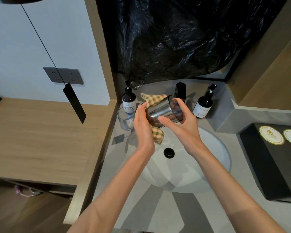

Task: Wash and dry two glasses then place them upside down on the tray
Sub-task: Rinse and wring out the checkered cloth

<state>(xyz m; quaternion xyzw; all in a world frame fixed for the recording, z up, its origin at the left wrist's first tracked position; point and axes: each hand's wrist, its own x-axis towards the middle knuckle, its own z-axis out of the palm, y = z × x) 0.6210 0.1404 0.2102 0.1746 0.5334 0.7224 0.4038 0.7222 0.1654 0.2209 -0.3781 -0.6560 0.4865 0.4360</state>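
Right hand (180,121): curled round the mouth end of a smoky grey glass tumbler (163,110), thumb on the near side and fingers over the far rim, gripping it above the white oval sink basin (208,165).
Left hand (142,121): held a green-and-pink checked cloth (156,133) against the tumbler's base end, thumb hooked over it; the fingertips were hidden behind the cloth.
Tumbler axis: tilted, base toward 8 o'clock, open mouth toward 2 o'clock, well off upright.
Step in hand: drying, by my judgement.
Tray: a black rectangular tray (265,165) sat at 4 o'clock from the tumbler, well apart, bearing two round gold-rimmed paper coasters (271,135).
Nearer hand: the right one; carrying the tumbler over would probably need its mouth turned from 2 o'clock down to 6.
Second glass: a clear glass cup (125,118) stood upright on the grey counter (183,207) at 9 o'clock, just beside the left hand, not yet on the tray.
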